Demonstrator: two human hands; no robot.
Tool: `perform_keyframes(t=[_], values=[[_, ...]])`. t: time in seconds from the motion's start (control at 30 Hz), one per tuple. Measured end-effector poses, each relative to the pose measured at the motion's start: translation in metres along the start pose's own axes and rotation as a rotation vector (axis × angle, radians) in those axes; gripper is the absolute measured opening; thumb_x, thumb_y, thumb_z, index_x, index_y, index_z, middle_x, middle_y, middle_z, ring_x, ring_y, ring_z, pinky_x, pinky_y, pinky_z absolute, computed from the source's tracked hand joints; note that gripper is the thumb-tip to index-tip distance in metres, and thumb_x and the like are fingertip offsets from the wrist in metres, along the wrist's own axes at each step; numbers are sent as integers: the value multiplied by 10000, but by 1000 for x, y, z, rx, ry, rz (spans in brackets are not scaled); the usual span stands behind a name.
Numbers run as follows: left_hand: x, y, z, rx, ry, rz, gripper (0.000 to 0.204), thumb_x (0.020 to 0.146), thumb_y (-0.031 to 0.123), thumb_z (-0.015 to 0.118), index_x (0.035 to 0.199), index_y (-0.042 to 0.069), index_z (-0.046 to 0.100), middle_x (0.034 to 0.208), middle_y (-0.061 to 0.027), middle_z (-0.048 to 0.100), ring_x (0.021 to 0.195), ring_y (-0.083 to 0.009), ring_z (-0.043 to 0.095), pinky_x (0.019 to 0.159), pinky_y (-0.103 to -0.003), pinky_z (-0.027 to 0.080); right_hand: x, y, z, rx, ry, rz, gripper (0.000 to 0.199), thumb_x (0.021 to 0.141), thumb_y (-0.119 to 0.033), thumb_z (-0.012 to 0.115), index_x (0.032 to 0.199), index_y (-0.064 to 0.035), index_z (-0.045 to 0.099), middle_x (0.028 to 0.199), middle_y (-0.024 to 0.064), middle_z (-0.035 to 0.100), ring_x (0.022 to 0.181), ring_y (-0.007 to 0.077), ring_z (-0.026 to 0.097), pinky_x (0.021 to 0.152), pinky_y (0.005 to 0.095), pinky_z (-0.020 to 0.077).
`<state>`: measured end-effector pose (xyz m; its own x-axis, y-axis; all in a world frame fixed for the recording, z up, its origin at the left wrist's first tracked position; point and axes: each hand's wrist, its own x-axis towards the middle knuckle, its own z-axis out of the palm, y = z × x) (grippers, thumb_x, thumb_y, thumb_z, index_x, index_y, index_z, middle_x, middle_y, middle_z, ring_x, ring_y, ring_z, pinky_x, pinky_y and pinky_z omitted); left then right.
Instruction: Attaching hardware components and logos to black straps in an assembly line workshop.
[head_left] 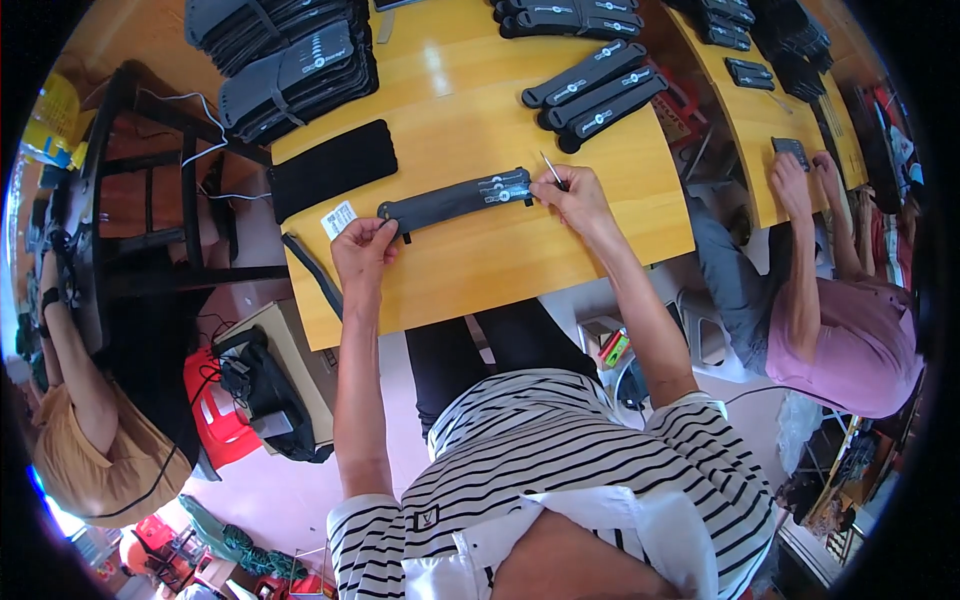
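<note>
A long, narrow, folded dark-grey fabric strip (450,207) with white printing at its right end stretches between my hands, just above the table. My left hand (363,248) pinches its left end between thumb and fingers. At the right end, my right hand (580,203) is closed around a thin, pointed tool (549,166) with a silvery tip; its exact kind is too small to tell. The fingertips of that hand also touch the strip's end. Beside my left hand lies a white printed label (338,218), and behind it a flat black fabric piece (335,168).
Stacks of dark fabric pieces (295,85) stand at the back left of the yellow table (470,270). Several folded strips (600,95) lie at the back right. A dark strap (313,277) lies along the left edge. Another person (840,310) works at a table on the right.
</note>
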<state>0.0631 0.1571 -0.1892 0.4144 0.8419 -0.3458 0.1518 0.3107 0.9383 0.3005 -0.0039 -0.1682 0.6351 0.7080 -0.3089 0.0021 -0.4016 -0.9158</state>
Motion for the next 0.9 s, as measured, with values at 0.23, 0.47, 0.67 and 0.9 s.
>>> perform_keyframes(t=[0.23,0.47,0.67,0.9], values=[[4,-4,-1,11,33,14,74,794,66,656,813,17,605,641,-14,581,467,-65,510,426,-178,393,1,3,4,-12,49,-20,135,733,-132,681,679,-22,625,535,-11,526,449,53,436,401,223,330],[5,-4,-1,-9,41,10,80,785,61,663,805,8,607,635,-22,582,439,-66,510,402,-174,394,1,2,8,-39,80,-15,114,734,-109,676,703,-7,636,534,-13,519,475,48,434,435,225,328],[4,-1,4,17,59,19,92,783,60,665,809,5,597,620,-23,570,436,-71,511,398,-179,399,0,1,8,-26,81,-6,106,737,-97,669,699,-5,632,545,-10,529,481,50,432,437,226,327],[5,-5,2,50,59,17,87,791,72,661,820,27,593,631,-20,573,440,-74,506,401,-176,384,2,4,6,-11,37,-18,98,767,-118,656,734,-31,624,564,-14,524,458,51,438,398,205,320]])
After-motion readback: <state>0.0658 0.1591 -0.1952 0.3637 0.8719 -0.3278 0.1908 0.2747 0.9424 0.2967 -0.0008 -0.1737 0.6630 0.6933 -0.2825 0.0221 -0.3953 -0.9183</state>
